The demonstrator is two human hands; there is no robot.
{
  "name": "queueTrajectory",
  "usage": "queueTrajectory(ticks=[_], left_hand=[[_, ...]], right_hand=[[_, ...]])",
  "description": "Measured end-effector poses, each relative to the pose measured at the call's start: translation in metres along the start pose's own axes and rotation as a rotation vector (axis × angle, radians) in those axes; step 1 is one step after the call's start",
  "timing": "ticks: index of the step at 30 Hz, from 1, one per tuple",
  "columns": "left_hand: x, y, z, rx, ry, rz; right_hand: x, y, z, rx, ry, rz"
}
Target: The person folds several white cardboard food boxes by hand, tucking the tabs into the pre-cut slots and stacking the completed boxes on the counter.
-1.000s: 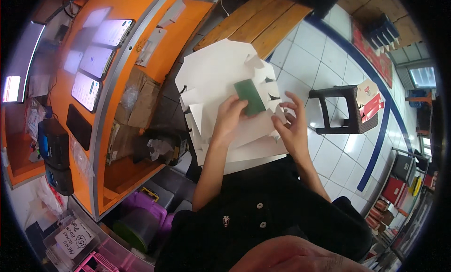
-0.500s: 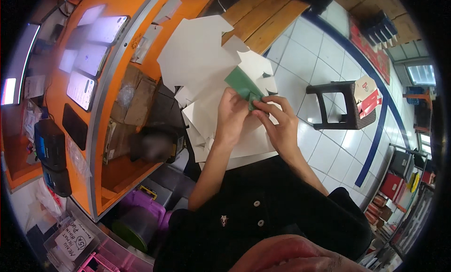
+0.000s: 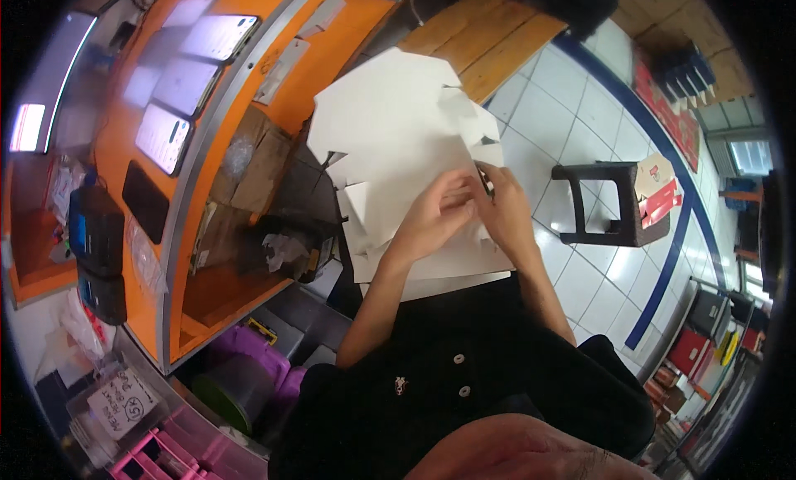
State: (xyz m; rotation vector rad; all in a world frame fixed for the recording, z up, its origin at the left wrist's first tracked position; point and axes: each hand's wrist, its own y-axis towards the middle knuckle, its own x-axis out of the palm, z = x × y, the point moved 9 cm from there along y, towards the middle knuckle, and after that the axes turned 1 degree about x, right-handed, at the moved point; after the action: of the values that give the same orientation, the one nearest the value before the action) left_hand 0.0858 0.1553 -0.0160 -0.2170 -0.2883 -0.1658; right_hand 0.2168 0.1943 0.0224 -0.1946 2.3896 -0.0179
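To the person's left, an orange tabletop (image 3: pixel 116 161) carries lit phones (image 3: pixel 217 38), a dark phone (image 3: pixel 147 202) and black devices (image 3: pixel 97 231). Brown cardboard (image 3: pixel 257 169) fills the shelf below, near a black bin (image 3: pixel 290 248). Wooden planks (image 3: pixel 489 45) sit just beyond the work; on the right, a dark stool (image 3: pixel 620 202) holds a red-and-tan carton (image 3: pixel 659 190). The white cut sheets (image 3: pixel 390 107) lie stacked over the person's lap, under both hands, which cover their right middle. The left hand (image 3: pixel 435 213) curls loosely against the right hand (image 3: pixel 506 215), whose fingers bend down at a sheet's edge; overlapping fingers mean I can't tell whether either grips anything.
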Motion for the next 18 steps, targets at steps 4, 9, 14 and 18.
queueTrajectory(ticks=[4,9,14,18], left_hand=[[-0.044,-0.045,0.083,0.363,0.568,0.402],[-0.142,-0.101,0.104,0.167,0.612,0.887],[-0.126,-0.069,0.042,0.028,-0.158,0.418],[-0.088,-0.05,0.071,0.089,-0.088,0.188]], right_hand=[[0.0,0.009,0.03,-0.036,0.071,0.066],[-0.016,0.012,0.016,0.076,0.182,0.08],[-0.026,0.019,-0.009,-0.11,0.097,0.116],[-0.031,0.019,-0.018,-0.222,0.102,0.174]])
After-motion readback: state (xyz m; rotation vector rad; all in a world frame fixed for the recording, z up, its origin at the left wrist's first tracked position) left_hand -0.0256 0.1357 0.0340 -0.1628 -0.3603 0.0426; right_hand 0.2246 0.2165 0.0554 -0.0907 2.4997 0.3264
